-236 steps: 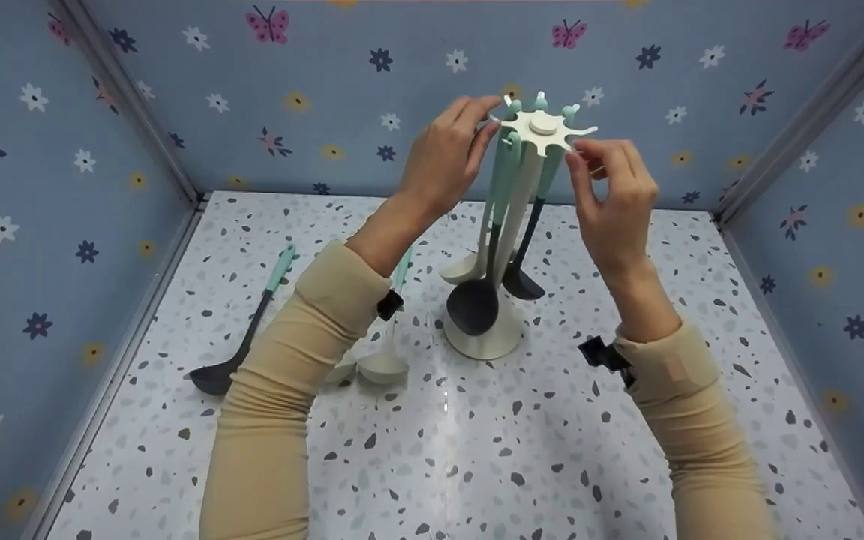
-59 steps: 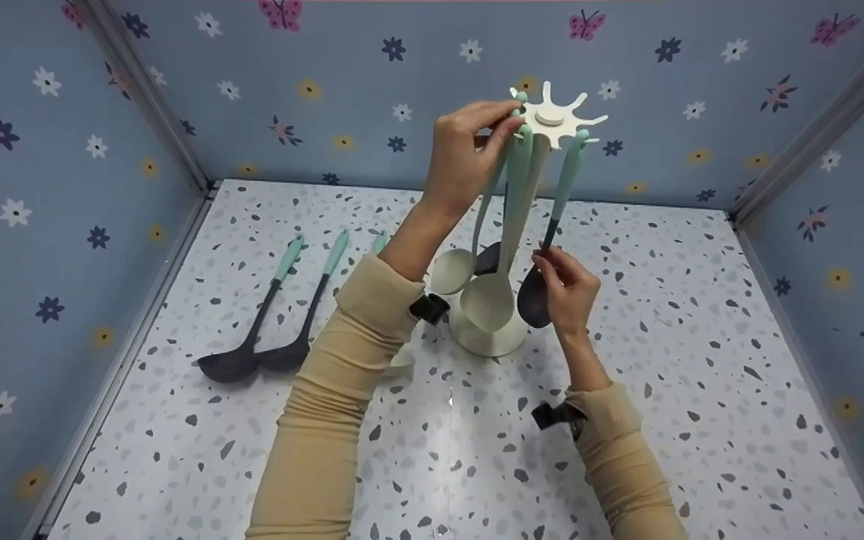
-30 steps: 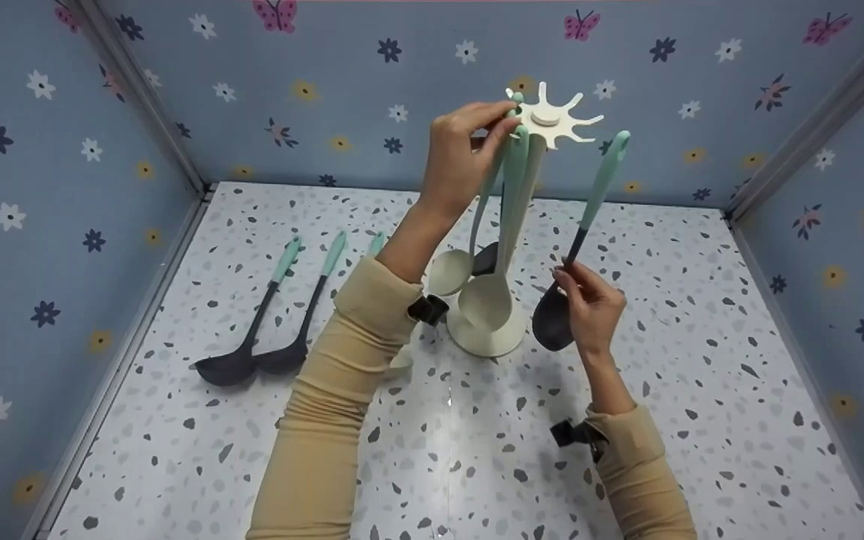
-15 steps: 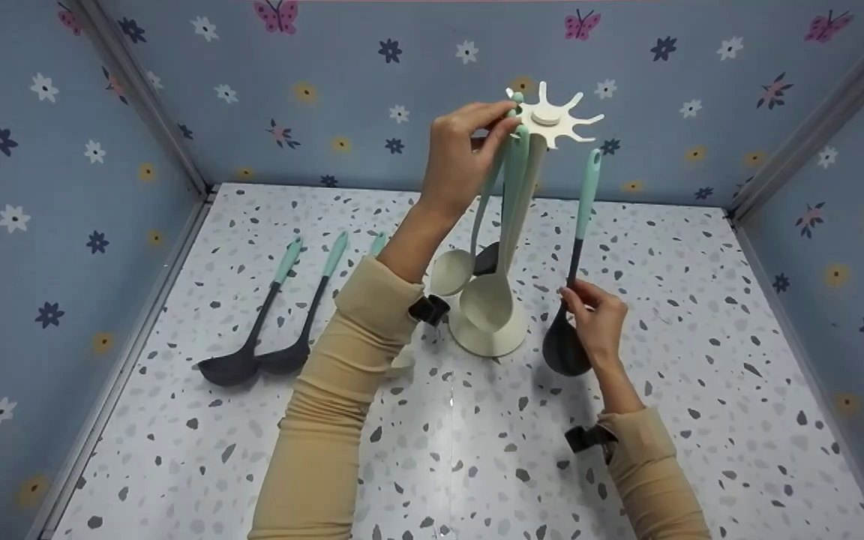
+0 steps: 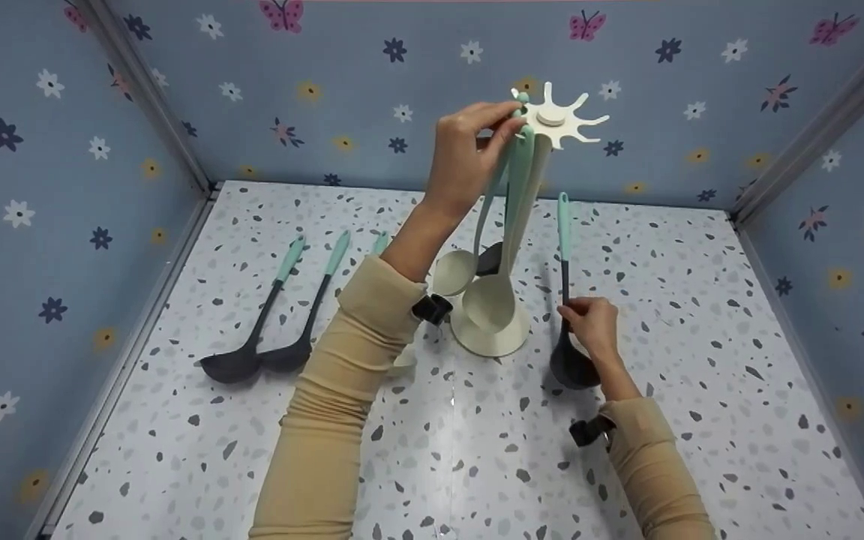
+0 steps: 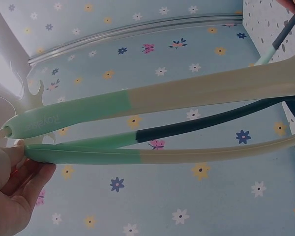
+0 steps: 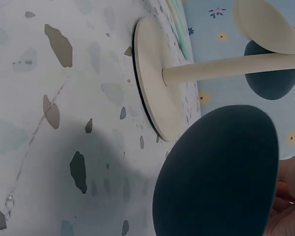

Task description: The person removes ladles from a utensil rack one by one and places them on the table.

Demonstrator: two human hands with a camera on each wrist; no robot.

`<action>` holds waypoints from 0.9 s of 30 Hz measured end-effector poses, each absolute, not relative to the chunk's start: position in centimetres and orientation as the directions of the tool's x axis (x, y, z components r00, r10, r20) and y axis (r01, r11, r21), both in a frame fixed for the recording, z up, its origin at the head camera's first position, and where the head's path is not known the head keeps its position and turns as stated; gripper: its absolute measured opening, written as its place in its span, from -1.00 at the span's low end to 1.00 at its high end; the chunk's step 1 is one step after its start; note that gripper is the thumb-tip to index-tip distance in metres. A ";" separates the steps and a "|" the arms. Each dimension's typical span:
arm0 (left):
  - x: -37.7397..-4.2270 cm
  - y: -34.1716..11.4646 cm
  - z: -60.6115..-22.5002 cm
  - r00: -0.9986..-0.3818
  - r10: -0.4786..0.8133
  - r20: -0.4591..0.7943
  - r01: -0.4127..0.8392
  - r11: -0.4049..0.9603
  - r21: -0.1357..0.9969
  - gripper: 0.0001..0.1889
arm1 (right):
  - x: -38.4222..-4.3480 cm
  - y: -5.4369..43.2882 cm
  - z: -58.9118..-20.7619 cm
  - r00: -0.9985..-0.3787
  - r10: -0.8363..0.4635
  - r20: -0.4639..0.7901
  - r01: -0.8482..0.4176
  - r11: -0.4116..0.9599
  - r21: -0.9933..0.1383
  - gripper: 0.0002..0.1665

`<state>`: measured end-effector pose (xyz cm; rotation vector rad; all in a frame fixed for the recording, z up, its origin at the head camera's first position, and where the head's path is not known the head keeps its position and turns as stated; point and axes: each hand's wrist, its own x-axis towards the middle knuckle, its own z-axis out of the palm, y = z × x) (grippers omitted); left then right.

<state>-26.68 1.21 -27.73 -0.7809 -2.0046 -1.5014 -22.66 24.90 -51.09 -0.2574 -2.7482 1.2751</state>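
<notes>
Down comes the black spoon point(image 5: 573, 367), hanging on the stand point(image 5: 550, 120) two seconds ago and now low over the speckled table point(image 5: 447, 457), bowl nearest us, mint handle pointing away. Right hand point(image 5: 595, 324) has it, thumb and fingers pinching the dark shaft just above the bowl; whether that bowl touches down, I can't tell. Over on the left, two black ladles point(image 5: 231, 366) point(image 5: 282, 356) lie side by side, with a pale utensil point(image 5: 403, 361) mostly hidden behind the left sleeve point(image 5: 334, 405). Farther in, the stand is upright, with a pale spoon point(image 5: 489, 304) hanging at the front, a pale ladle point(image 5: 454, 272) beside it and a dark utensil point(image 5: 489, 259) behind. Up top, left hand point(image 5: 464, 154) pinches the tip of the pale ladle's mint handle, fingertips right by the hooks. Beyond, flowered wall point(image 5: 327, 112).
</notes>
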 end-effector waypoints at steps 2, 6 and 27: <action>-26.7 1.2 -27.7 -0.704 0.143 0.696 0.708 0.223 0.670 -0.73 | -22.8 25.0 -51.4 -0.980 0.198 -0.011 0.140 0.651 -0.746 -0.76; -26.8 1.3 -27.7 -0.701 0.142 0.699 0.710 0.228 0.666 -0.73 | -23.2 25.1 -52.0 -0.979 0.195 -0.060 0.179 0.679 -0.712 -0.76; -26.8 1.2 -27.7 -0.707 0.141 0.693 0.705 0.224 0.673 -0.72 | -24.9 24.7 -53.7 -0.933 0.218 -0.287 0.346 0.765 -0.543 -0.81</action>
